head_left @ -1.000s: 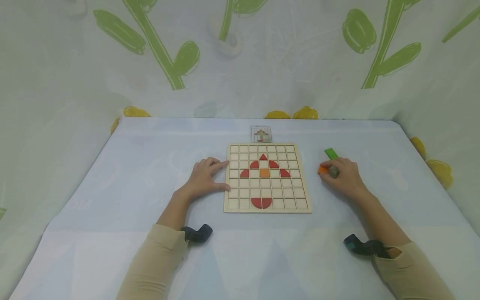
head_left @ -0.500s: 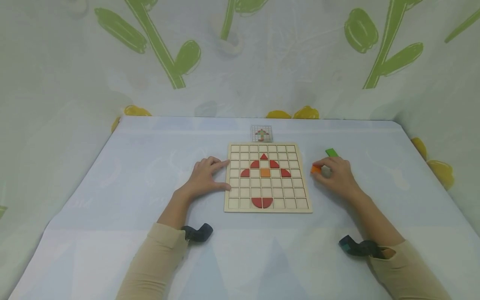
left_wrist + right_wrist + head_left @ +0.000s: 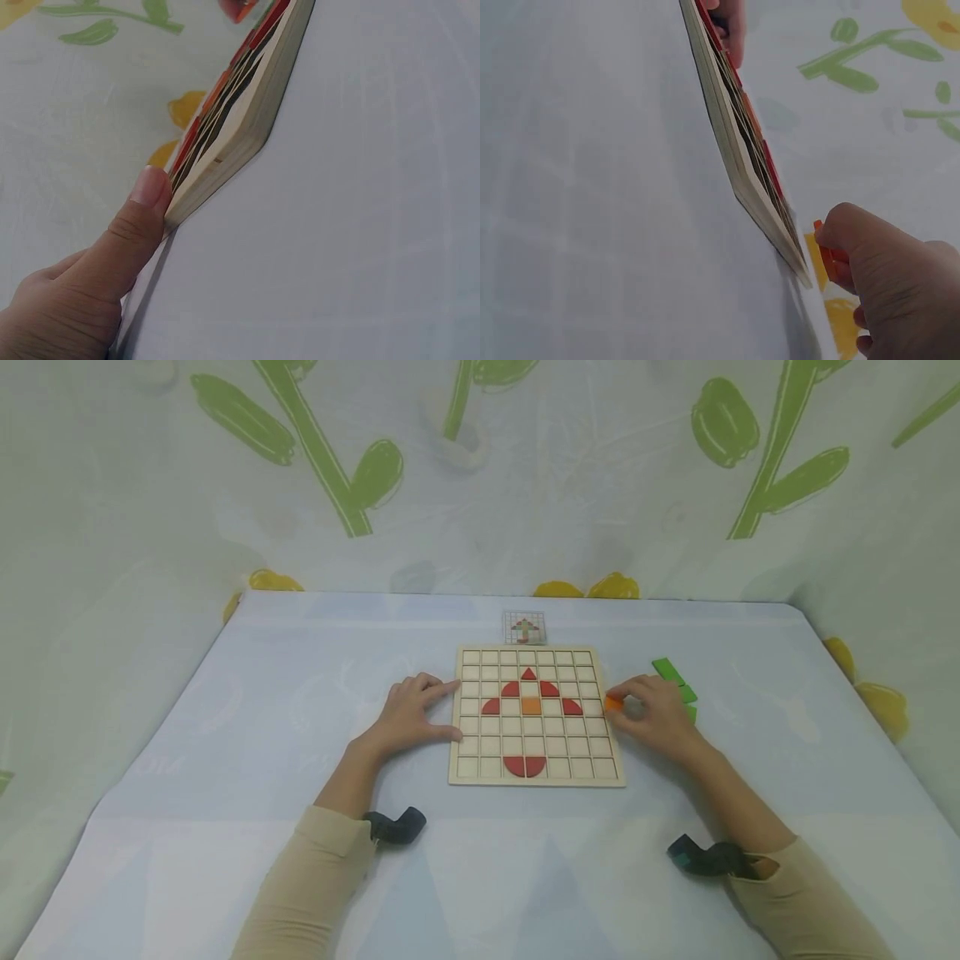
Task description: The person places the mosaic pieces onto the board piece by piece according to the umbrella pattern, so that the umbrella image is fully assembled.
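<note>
A square wooden grid board [image 3: 467,767] lies on the table, with several red pieces in its cells and one orange square tile [image 3: 531,705] near the middle. My left hand [image 3: 403,717] rests at the board's left edge, index fingertip and thumb spread apart and touching the rim; the left wrist view shows the thumb [image 3: 129,232] against it. Between thumb and fingers my right hand [image 3: 660,718] pinches another orange piece [image 3: 614,702], held at the board's right edge. In the right wrist view this orange piece [image 3: 826,255] looks thin, partly covered by the fingers.
Several green pieces [image 3: 667,671] lie on the table beyond and beside my right hand, partly hidden by it. A small pattern card [image 3: 524,627] stands behind the board's far edge. A wall [image 3: 570,485] with painted leaves rises behind the table [image 3: 300,643].
My right hand has moved left with the orange piece, from beside the green pieces to the board's right edge. More green pieces now show behind it. My left hand has stayed put.
</note>
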`<state>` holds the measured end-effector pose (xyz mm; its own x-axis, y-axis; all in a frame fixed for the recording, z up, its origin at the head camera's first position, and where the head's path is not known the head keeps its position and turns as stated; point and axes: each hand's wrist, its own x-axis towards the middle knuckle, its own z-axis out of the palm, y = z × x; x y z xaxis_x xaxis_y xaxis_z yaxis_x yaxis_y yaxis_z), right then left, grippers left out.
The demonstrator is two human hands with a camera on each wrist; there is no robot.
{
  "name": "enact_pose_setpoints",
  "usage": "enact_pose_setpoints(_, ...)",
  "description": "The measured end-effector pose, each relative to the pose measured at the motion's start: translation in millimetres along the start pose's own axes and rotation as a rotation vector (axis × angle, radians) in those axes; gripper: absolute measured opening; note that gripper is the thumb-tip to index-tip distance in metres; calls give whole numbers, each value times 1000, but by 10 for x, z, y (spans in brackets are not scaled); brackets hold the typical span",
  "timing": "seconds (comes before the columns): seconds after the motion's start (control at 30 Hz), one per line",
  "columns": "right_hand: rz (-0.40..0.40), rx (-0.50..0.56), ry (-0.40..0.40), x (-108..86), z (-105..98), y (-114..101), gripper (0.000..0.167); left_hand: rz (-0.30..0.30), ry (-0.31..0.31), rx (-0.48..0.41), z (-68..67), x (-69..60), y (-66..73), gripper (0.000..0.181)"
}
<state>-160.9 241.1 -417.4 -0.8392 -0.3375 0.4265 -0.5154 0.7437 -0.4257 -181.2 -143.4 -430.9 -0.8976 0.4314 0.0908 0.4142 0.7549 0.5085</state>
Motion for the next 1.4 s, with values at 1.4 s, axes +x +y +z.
enact_pose_setpoints(1.4, -150, 141, -101, 161, 256, -459, 24, -6, -9, 2, -24, -10, 33, 85)
